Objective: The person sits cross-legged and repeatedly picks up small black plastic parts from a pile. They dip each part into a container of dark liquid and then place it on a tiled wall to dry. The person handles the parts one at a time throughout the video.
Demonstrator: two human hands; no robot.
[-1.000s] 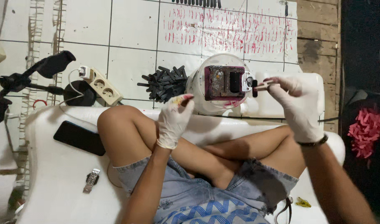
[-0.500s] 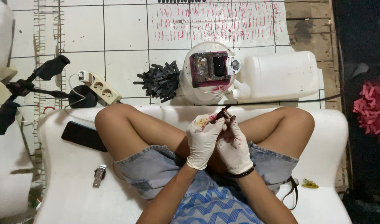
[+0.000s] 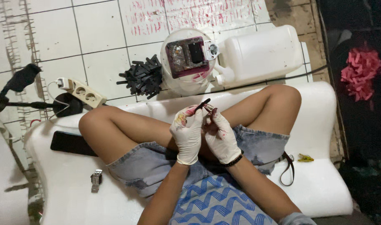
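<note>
Beyond both gloved hands, left hand (image 3: 187, 134) and right hand (image 3: 219, 135) pinching one dark strip (image 3: 202, 104): black strip pile (image 3: 142, 77), white jug (image 3: 263, 54).

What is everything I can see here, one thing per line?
Small dark stick: one, pinched between both gloved hands.
Round clear plastic container with stained device on top: one, on the tiled floor.
White plastic jug: one, lying beside the container.
Pile of black sticks: one, left of the container.
Cream power strip: one, on the floor.
Black phone: one, on the white cushion.
Silver wristwatch: one, on the cushion.
Pink pile: one, far right.
Left hand: white stained glove.
Right hand: white stained glove, dark wristband.
</note>
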